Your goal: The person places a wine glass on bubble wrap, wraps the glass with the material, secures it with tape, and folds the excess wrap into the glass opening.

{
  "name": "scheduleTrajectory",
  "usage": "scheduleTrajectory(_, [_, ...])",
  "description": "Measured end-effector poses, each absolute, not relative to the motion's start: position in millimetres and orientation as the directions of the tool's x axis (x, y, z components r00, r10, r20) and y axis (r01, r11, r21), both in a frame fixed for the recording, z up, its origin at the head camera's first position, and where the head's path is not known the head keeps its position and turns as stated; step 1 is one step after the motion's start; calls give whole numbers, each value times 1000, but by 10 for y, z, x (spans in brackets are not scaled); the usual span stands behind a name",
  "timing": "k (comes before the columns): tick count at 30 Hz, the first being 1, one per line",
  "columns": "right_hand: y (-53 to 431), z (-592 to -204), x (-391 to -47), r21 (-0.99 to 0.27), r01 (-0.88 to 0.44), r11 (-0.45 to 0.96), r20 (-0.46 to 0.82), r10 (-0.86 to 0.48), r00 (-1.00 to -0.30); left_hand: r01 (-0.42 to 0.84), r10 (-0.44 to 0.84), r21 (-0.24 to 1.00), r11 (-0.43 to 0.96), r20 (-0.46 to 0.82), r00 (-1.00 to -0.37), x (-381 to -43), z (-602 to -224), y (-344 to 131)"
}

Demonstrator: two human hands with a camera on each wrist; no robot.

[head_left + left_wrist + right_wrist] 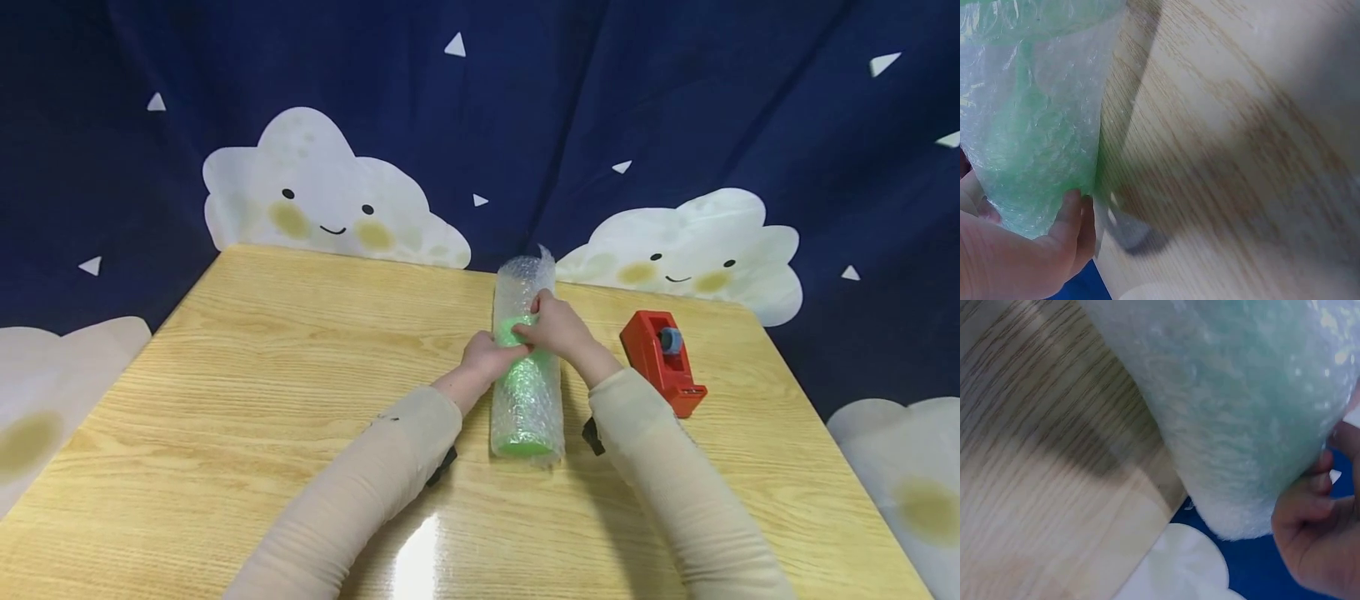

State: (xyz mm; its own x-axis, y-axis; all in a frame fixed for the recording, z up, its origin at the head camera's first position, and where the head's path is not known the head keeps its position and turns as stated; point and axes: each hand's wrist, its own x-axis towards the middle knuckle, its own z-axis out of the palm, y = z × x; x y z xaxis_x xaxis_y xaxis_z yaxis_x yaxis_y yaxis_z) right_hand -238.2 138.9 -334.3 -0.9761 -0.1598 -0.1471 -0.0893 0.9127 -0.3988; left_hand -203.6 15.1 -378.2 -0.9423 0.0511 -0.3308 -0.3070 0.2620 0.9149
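A green object (522,379) lies rolled up in clear bubble wrap (527,417), lengthwise away from me near the middle of the table. Its exact kind is hard to tell through the wrap; its near end looks round. From the left, my left hand (491,357) grips the roll around its middle, thumb across the top. In the left wrist view, that hand's fingers (1071,215) curve around the wrap's side. My right hand (561,327) pinches the wrap from the right, slightly farther up. Its curled fingers (1307,509) show at the wrap's edge in the right wrist view.
To the right of the roll stands a red tape dispenser (654,358) holding a small blue-grey roll of tape (671,340). The wooden table (262,375) ends at a dark blue cloth (525,100) with clouds and white triangles.
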Motion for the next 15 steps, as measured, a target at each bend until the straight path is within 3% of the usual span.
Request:
scheduleTrajectory(9, [1567, -3341, -2443, -681, 17, 732, -293, -251, -923, -337, 53, 908, 248, -360, -932, -2051, -3792, 152])
scheduleTrajectory(15, [1598, -3330, -2452, -694, 47, 718, -329, -258, -909, -345, 59, 909, 235, -368, -928, -2053, -3784, 170])
